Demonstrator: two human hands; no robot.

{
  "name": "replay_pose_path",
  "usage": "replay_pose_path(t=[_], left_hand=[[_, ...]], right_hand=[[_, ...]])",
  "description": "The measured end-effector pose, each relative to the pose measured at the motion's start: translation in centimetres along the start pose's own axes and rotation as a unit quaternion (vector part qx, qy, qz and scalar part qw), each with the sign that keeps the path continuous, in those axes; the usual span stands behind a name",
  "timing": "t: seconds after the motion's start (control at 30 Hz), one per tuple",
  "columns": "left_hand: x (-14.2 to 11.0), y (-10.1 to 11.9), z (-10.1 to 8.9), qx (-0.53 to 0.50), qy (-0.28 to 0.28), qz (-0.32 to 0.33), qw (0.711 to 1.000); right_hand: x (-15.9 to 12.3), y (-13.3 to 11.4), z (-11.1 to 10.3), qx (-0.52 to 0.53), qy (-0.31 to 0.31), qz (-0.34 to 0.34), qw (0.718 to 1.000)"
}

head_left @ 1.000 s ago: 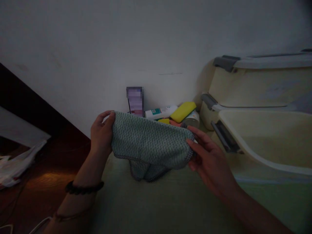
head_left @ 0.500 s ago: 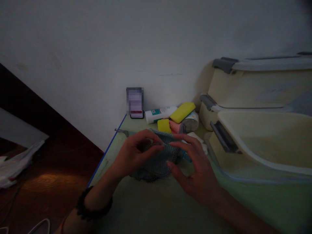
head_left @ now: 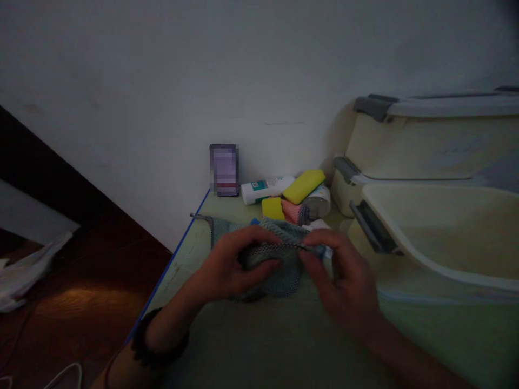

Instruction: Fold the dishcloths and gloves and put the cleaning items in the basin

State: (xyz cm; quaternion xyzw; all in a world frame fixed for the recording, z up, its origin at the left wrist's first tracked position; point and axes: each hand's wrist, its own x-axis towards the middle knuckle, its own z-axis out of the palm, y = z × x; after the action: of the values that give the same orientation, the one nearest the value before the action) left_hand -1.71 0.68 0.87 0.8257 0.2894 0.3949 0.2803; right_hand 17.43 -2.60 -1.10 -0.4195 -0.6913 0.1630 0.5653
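Note:
A grey-green cleaning cloth [head_left: 284, 278] with a black-and-white checkered edge is bunched over the table, its hanging loop reaching left towards the blue table edge. My left hand [head_left: 235, 265], with a dark bracelet at the wrist, is curled round the cloth's upper fold, thumb below and fingers above. Between thumb and fingertips, my right hand [head_left: 344, 278] pinches the checkered edge at the cloth's right side. Part of the cloth is hidden behind both hands. Just behind it lie a yellow sponge [head_left: 272, 208] and a pink cloth [head_left: 292, 210] with a similar checkered border.
A phone [head_left: 225, 170] leans against the wall at the back. Beside it lie a white bottle [head_left: 265, 189], a larger yellow sponge [head_left: 304, 185] and a clear container [head_left: 318, 202]. Cream storage bins [head_left: 405, 227] with grey handles stand on the right. The table's left edge drops to a dark floor.
My right hand has closed from spread fingers onto the checkered edge. The cloth is now raised and stretched between both hands, and more of its left side shows.

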Motion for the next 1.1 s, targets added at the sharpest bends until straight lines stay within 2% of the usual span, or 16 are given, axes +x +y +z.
replay_pose_path(t=[0.1,0.2,0.3,0.37,0.53,0.77,1.0,1.1], left_hand=[[0.0,-0.2,0.0,0.039,0.056,-0.023,0.997],[0.1,-0.2,-0.1,0.002,0.08,-0.026,0.996],[0.3,-0.1,0.1,-0.032,0.07,-0.019,0.997],[0.3,-0.2,0.2,-0.042,0.067,-0.012,0.997],[0.4,-0.6,0.4,-0.063,0.11,-0.007,0.992],[0.4,-1.2,-0.1,-0.108,0.134,-0.047,0.984],[0.2,-1.1,0.3,-0.156,0.156,0.014,0.975],[0.2,-1.2,0.2,-0.126,0.143,0.057,0.98]], right_hand=[[0.2,0.1,-0.2,0.077,0.071,0.036,0.994],[0.1,0.2,-0.1,0.113,0.045,0.028,0.992],[0.1,0.2,-0.1,0.068,-0.007,0.015,0.998],[0.1,0.0,-0.1,0.029,-0.019,-0.007,0.999],[0.2,-0.1,-0.3,0.021,0.004,-0.082,0.996],[0.2,-0.1,-0.7,-0.002,0.048,-0.112,0.993],[0.2,-0.2,-0.6,-0.008,0.07,-0.086,0.994],[0.2,-0.4,-0.5,0.005,0.081,-0.073,0.994]])
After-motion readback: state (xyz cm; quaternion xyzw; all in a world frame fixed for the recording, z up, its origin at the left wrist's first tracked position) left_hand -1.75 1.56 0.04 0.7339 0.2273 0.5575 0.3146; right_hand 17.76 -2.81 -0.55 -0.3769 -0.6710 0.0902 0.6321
